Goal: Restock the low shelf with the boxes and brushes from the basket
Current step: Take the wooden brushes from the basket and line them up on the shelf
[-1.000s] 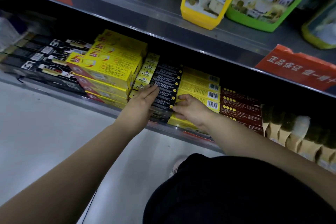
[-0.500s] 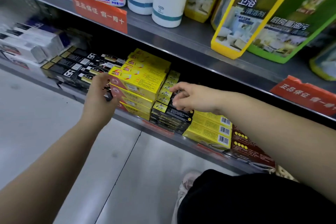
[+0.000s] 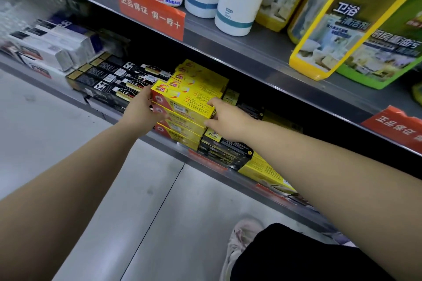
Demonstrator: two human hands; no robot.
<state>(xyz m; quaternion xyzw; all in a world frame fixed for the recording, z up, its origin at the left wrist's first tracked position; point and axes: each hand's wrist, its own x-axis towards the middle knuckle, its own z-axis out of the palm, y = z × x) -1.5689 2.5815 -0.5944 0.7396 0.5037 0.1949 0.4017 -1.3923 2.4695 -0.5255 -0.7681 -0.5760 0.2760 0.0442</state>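
Observation:
A stack of yellow and red boxes (image 3: 185,100) sits on the low shelf (image 3: 173,147). My left hand (image 3: 142,107) presses against the stack's left end, fingers laid on the upper boxes. My right hand (image 3: 225,116) touches the stack's right end, its thumb on the top box's front right corner. Black boxes with gold print (image 3: 114,77) lie to the left of the stack. Black and yellow boxes (image 3: 226,150) lie to its right, under my right forearm. No basket or brushes are in view.
White boxes (image 3: 48,50) fill the shelf's far left. The upper shelf (image 3: 239,45) carries white bottles (image 3: 237,0) and yellow and green refill pouches (image 3: 356,27), with orange price signs (image 3: 150,13) on its edge. Grey floor, my shoe (image 3: 239,242) and dark-clothed knee are below.
Both hands moved left from the black and yellow boxes and now bracket the yellow and red stack. The camera view shifted left and upward.

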